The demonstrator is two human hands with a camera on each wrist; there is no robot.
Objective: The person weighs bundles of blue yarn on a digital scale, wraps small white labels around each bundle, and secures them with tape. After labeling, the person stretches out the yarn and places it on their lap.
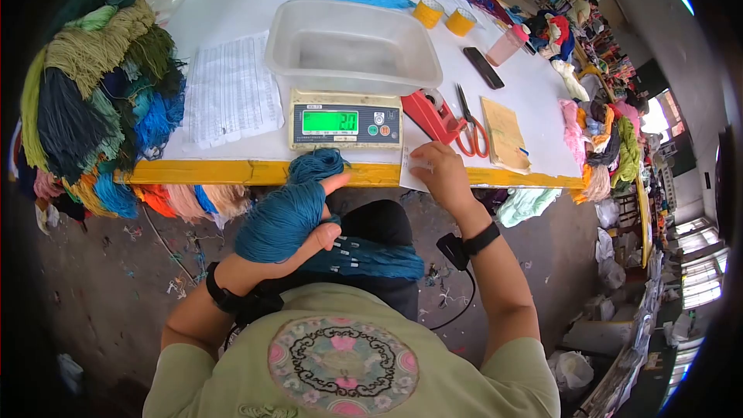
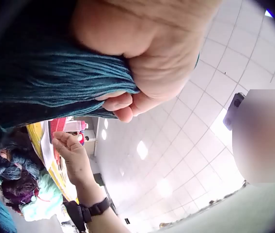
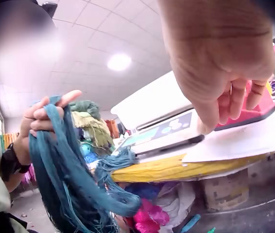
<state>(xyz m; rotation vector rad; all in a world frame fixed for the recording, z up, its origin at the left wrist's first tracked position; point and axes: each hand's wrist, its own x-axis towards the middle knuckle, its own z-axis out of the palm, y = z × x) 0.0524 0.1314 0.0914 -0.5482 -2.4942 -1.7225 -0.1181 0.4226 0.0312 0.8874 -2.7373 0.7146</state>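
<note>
My left hand (image 1: pixel 313 240) grips a thick teal yarn skein (image 1: pixel 280 220). The yarn bunches over the palm, and in the left wrist view the fingertips curl round its strands (image 2: pixel 79 82). Its upper end reaches the table edge in front of a digital scale (image 1: pixel 346 130) with a lit green display. More teal yarn (image 1: pixel 371 258) with small white ties lies across the lap. My right hand (image 1: pixel 443 176) is at the table edge with loosely bent fingers, its fingertips right at a white paper sheet (image 3: pixel 239 145). A red tape dispenser (image 1: pixel 430 116) stands just beyond that hand.
A translucent plastic tub (image 1: pixel 352 81) sits on the scale. Orange-handled scissors (image 1: pixel 470 128), a brown notepad (image 1: pixel 505 133), a black phone (image 1: pixel 484 67) and two yellow tape rolls lie to the right. Printed sheets (image 1: pixel 232 93) and a heap of coloured yarn (image 1: pixel 97 101) are at the left.
</note>
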